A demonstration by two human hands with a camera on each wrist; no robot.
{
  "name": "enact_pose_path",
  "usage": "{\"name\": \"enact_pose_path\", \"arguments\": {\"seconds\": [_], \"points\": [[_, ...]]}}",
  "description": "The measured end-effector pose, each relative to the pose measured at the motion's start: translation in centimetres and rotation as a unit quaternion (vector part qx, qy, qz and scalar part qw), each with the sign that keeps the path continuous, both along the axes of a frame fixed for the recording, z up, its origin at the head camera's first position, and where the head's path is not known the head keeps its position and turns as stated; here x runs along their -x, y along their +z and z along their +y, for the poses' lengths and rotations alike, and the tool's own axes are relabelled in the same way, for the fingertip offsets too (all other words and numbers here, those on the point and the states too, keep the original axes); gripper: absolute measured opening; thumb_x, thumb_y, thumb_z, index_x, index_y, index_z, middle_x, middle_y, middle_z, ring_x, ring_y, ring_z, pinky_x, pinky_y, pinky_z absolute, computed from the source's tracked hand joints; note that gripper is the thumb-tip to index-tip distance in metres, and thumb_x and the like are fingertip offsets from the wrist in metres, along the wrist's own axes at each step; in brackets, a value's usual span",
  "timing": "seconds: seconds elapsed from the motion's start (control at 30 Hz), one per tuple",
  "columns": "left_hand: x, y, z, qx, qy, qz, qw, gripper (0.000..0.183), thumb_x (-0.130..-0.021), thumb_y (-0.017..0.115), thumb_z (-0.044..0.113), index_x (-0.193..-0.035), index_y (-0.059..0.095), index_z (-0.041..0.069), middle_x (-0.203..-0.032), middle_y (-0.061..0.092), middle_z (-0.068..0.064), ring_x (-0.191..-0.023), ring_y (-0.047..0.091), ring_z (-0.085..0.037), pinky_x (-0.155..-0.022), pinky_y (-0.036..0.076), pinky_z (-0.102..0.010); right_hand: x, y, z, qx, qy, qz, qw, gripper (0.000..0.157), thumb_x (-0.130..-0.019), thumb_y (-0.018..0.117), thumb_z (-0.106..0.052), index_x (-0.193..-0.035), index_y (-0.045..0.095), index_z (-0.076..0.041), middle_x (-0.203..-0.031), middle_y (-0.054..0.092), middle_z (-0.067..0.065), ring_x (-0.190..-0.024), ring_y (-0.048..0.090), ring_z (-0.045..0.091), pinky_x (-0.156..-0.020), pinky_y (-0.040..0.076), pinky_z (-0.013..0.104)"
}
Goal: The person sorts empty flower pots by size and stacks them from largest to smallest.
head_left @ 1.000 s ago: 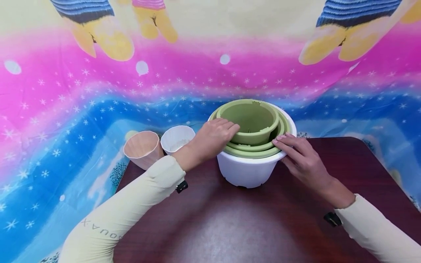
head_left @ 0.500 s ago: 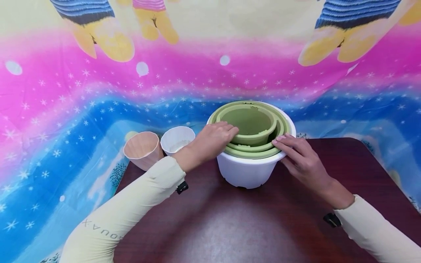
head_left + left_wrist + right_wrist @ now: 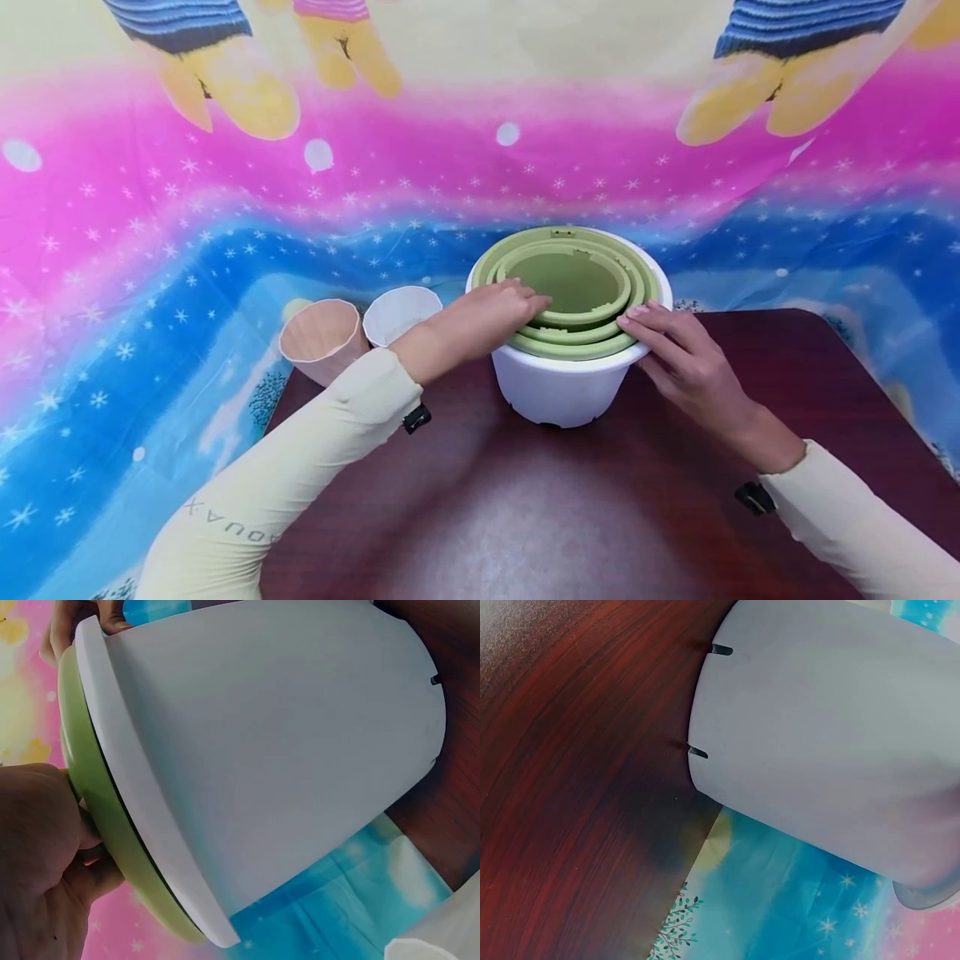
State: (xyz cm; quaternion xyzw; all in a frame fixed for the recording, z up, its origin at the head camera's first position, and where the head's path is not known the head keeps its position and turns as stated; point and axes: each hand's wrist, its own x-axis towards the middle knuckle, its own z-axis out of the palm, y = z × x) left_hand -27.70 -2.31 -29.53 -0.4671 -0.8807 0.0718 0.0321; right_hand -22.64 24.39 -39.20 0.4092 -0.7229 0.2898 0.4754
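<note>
A white plant pot (image 3: 558, 392) stands upright on the table with several green pots nested inside. The smallest green pot (image 3: 581, 319) sits innermost, its rim a little above the medium green pot (image 3: 556, 337). Around both runs the rim of the largest green pot (image 3: 577, 351). My left hand (image 3: 491, 318) holds the near-left rim of the smallest pot, fingertips over its inside; the left wrist view shows the hand beside the green rim (image 3: 112, 825). My right hand (image 3: 693, 362) grips the right rim of the white pot, thumb side low on the outside, fingertips at the green rims.
A peach faceted pot (image 3: 322, 337) and a smaller white faceted pot (image 3: 402, 315) stand at the table's left back edge. Behind the dark wooden table (image 3: 525, 517) hangs a printed cloth (image 3: 420, 167).
The smallest green pot has sunk lower and leveled inside the nest, my left hand going down with it. The right hand stays at the white pot's rim.
</note>
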Motion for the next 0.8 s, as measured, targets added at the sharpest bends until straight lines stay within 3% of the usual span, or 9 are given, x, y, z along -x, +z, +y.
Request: {"name": "enact_pose_path", "arguments": {"seconds": [0.17,0.37,0.53,0.8], "points": [[-0.31,0.21,0.39,0.031,0.014,-0.009,0.9994,0.047,-0.099,0.046,-0.001,-0.145,0.043,0.011,-0.141,0.054,-0.007,-0.130,0.051,-0.028,-0.107,0.045,-0.039,0.07,-0.07,-0.03,0.003,-0.003,-0.001,1.000,0.030,-0.096,0.059,-0.021,-0.108,0.071,0.004,-0.107,0.068,0.023,-0.102,0.061,0.040,-0.104,0.046,0.041],[-0.46,0.33,0.63,0.026,0.020,-0.019,0.9993,0.049,-0.099,0.045,0.000,-0.146,0.041,0.012,-0.138,0.056,-0.007,-0.125,0.056,-0.023,-0.101,0.049,-0.036,0.10,-0.15,-0.01,0.003,-0.003,-0.001,1.000,0.030,-0.096,0.060,-0.021,-0.108,0.071,0.004,-0.108,0.068,0.023,-0.102,0.061,0.040,-0.104,0.045,0.040],[-0.33,0.49,0.64,0.015,0.029,-0.053,0.9981,0.052,-0.098,0.046,-0.001,-0.147,0.039,0.013,-0.137,0.057,-0.006,-0.121,0.059,-0.020,-0.097,0.052,-0.033,0.05,-0.16,0.01,-0.001,-0.008,0.000,1.000,0.030,-0.096,0.059,-0.022,-0.108,0.071,0.004,-0.107,0.068,0.023,-0.102,0.061,0.041,-0.105,0.045,0.038],[-0.33,0.64,0.54,0.008,0.026,-0.059,0.9979,0.058,-0.096,0.049,-0.003,-0.149,0.035,0.016,-0.132,0.061,-0.007,-0.097,0.068,-0.019,-0.084,0.057,-0.030,0.05,-0.12,-0.03,0.001,-0.006,-0.001,1.000,0.031,-0.096,0.059,-0.022,-0.108,0.071,0.004,-0.108,0.068,0.023,-0.102,0.061,0.041,-0.105,0.045,0.038]]}}
